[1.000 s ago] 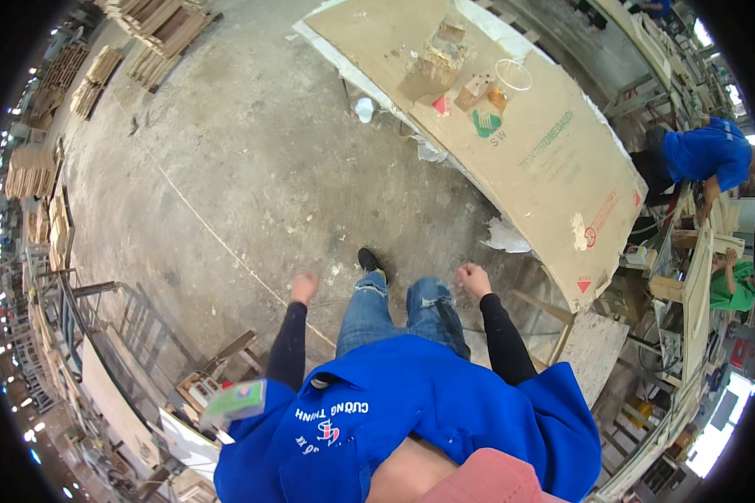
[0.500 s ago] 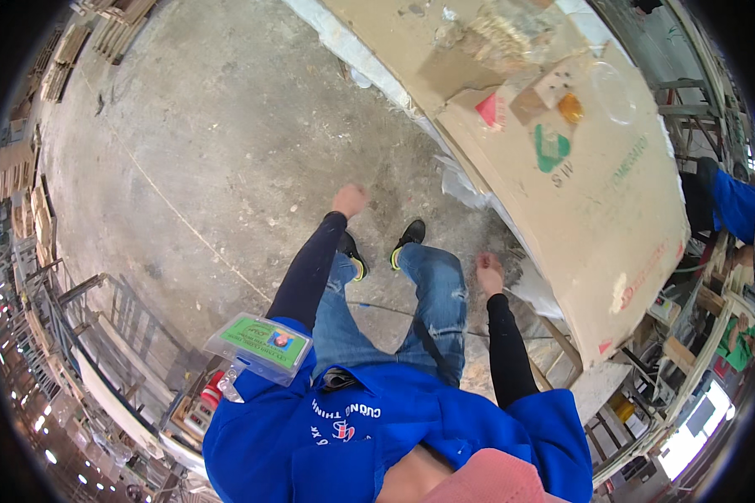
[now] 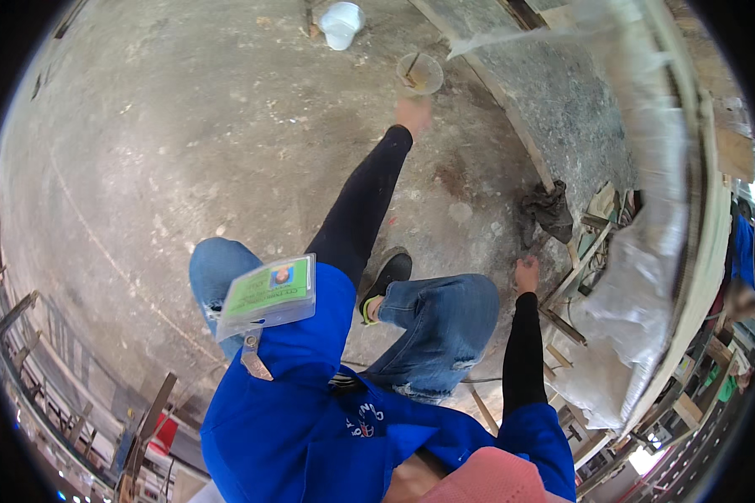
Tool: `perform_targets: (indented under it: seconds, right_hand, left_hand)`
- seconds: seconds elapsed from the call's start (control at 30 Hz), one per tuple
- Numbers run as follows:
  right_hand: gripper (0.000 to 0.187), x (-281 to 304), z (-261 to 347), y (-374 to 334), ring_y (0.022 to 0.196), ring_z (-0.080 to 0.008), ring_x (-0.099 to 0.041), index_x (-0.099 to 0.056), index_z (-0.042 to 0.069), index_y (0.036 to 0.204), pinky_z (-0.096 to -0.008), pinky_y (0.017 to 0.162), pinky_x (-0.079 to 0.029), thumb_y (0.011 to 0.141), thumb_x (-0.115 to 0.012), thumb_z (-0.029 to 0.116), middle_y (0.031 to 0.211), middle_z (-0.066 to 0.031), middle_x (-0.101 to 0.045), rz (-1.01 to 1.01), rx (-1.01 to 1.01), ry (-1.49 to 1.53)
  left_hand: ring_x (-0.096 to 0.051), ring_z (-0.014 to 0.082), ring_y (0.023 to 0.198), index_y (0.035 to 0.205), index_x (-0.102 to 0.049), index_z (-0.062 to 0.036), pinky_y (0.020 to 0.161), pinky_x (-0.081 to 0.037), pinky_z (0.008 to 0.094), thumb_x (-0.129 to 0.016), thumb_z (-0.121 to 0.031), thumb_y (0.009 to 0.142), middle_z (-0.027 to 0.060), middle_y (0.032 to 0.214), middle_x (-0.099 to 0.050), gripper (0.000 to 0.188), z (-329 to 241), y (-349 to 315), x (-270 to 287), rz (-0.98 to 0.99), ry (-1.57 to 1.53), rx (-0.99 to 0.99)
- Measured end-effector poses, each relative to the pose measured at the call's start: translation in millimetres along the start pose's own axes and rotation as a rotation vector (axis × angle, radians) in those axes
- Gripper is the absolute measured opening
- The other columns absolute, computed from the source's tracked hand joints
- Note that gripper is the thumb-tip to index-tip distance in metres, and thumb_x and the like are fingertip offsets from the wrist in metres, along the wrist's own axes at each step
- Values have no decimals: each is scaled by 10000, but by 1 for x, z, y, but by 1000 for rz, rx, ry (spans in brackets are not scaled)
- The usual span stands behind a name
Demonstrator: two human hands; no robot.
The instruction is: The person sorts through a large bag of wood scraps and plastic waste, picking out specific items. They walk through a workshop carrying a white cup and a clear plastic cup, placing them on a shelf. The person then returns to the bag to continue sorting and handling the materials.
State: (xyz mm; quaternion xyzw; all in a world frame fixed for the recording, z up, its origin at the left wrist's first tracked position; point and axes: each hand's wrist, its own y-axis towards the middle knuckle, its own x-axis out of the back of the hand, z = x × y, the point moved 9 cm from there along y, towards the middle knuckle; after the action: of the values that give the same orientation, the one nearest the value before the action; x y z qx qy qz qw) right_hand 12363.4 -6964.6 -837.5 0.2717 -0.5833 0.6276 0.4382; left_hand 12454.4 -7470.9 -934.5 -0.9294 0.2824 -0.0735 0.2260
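Over the concrete floor [image 3: 143,151], I bend forward with one arm stretched far ahead.

Nearest me, a green badge holder [image 3: 268,293] hangs from my blue jacket. My right hand [image 3: 526,274] hangs loosely open near the wooden frame [image 3: 575,251] under the big board, holding nothing. My left hand [image 3: 413,113] reaches out to a clear plastic cup [image 3: 420,74] standing on the floor; I cannot tell whether my fingers grip it yet. Just beyond that cup stands a white cup [image 3: 341,23].
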Motion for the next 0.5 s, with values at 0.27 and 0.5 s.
perform_targets:
  seconds: [0.27, 0.5]
  right_hand:
    - [556, 10, -15, 43, 1205, -348, -381, -455, 130, 1277, -407, 983, -330, 767, -627, 273, 1279, -165, -458, -159, 285, 16]
    - [424, 46, 45, 82, 1314, -405, -116, -579, 256, 1146, -519, 1049, -209, 764, -641, 430, 1372, -173, -328, -142, 332, 26]
  left_hand:
    - [-599, 207, 595, 977, -453, 35, 485, -496, 303, -510, -155, 858, 133, 768, -586, 232, 18, 24, -49, -18, -516, 134]
    - [-623, 229, 641, 1043, -474, 15, 525, -516, 320, -480, -54, 828, 139, 773, -607, 227, 30, 52, -49, 78, -557, 117]
